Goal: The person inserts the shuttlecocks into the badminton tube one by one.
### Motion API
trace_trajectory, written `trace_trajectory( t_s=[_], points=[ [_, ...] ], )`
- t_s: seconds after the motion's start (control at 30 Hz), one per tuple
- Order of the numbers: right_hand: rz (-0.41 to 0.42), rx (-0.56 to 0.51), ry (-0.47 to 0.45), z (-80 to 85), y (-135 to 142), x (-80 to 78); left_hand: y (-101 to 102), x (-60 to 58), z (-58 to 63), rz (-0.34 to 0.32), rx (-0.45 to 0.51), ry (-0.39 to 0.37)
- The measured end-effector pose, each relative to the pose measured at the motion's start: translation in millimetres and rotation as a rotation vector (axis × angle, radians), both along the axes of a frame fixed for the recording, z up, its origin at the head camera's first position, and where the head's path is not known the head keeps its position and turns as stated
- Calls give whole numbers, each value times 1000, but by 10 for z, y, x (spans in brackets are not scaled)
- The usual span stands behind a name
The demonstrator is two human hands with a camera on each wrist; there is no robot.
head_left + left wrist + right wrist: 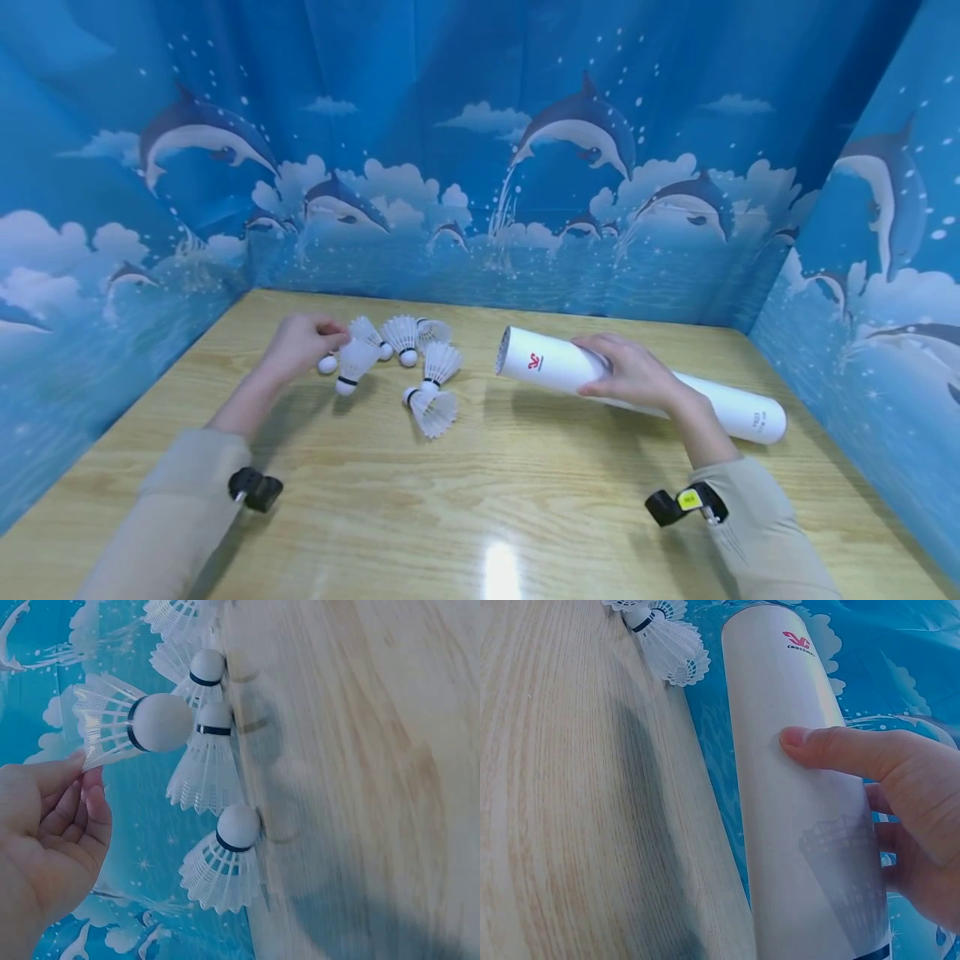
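Note:
Between thumb and fingers, my left hand point(302, 343) pinches a white shuttlecock point(356, 363) by its skirt edge, its cork hanging down above the table. The left wrist view shows this shuttlecock point(150, 724) with the cork facing right. My right hand point(628, 371) grips a long white shuttlecock tube point(551, 360) around its side, thumb on top. The tube's left end is raised and faces left; its right end is low near the table. Red printing shows near the raised end. From the right wrist, the tube point(787, 795) fills the middle of the view.
Several other shuttlecocks lie on the wooden table point(420, 517), among them one shuttlecock point(401, 335) near the back and another shuttlecock point(435, 412) closer to me. A blue dolphin-printed curtain point(450, 125) encloses the back and sides.

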State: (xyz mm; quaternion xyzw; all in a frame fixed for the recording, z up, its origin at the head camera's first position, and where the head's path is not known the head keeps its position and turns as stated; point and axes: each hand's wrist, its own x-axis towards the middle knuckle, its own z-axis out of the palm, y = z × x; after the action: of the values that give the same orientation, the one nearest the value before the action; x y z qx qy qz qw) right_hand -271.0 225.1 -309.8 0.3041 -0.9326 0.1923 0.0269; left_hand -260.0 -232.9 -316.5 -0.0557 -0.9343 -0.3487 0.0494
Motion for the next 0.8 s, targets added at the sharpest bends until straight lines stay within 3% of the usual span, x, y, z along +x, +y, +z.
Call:
trace_trajectory(
  t_s=[0.1, 0.47, 0.8],
  points=[
    [2, 1, 3, 2, 0, 4, 83, 0, 34, 18, 34, -10],
    [4, 13, 15, 13, -13, 25, 467, -46, 122, -15, 214, -47],
    [-10, 12, -1, 31, -26, 47, 739, -67, 168, -63, 356, 59]
  ],
)
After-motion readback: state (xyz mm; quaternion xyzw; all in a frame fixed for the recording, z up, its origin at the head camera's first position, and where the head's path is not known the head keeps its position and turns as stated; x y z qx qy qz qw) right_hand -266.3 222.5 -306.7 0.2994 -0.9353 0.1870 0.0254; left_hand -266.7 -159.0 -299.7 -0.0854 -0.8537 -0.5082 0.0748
